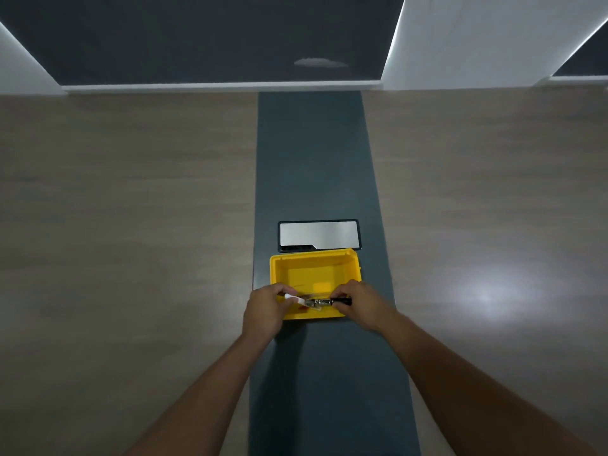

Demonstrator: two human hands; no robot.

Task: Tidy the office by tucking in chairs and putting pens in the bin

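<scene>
A yellow bin (pixel 316 268) stands on the dark centre strip of the table. Both my hands hover over its near edge. My right hand (pixel 358 302) grips the black end of a pen (pixel 324 302) that lies crosswise over the bin, its middle part looking silver. My left hand (pixel 268 306) pinches a white pen-like piece (pixel 293 297) at the other end. Whether the two pieces are joined I cannot tell. Something small and red (pixel 302 310) shows inside the bin below them. No chairs are in view.
A silver cable-port lid (pixel 318 234) is set into the dark strip (pixel 312 159) just behind the bin. Wood-grain tabletop (pixel 131 225) spreads to both sides. Beyond the far table edge are dark floor and white walls.
</scene>
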